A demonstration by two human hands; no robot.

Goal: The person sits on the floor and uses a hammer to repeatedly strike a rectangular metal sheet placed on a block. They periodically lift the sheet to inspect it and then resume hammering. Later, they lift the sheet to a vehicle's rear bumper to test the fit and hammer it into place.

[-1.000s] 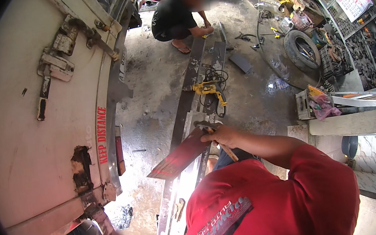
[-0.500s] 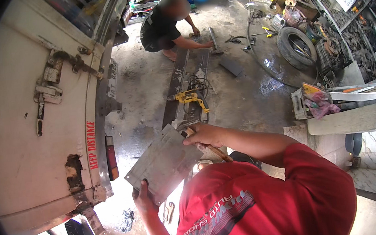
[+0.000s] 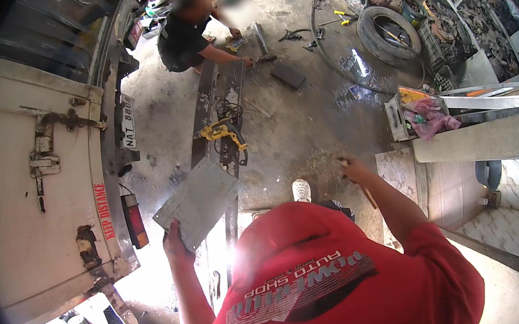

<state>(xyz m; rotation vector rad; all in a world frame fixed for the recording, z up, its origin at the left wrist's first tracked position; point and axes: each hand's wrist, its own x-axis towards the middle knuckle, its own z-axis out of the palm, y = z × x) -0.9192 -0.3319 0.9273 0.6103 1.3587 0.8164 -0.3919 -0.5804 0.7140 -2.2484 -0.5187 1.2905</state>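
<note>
My left hand (image 3: 177, 240) grips the lower left edge of a flat grey metal plate (image 3: 205, 200), which it holds up tilted. My right hand (image 3: 356, 170) is out to the right, away from the plate, closed around a wooden-handled tool (image 3: 370, 198). The handle points back toward me; the tool's head is too small and hidden to make out. Beyond the plate, a yellow power drill (image 3: 223, 131) with a black cord lies across two long dark metal bars (image 3: 233, 88) on the floor.
A co-worker (image 3: 185, 39) in black crouches at the bars' far end, one hand near a long-handled hammer (image 3: 263, 45). A dark flat block (image 3: 288, 75) lies nearby. The truck's rear door (image 3: 20, 253) is on the left; a tyre (image 3: 388, 35) and crates (image 3: 399, 119) are on the right.
My right hand has moved off the plate to the right, carrying the wooden-handled tool. My left hand still holds the plate. The view has shifted a little.
</note>
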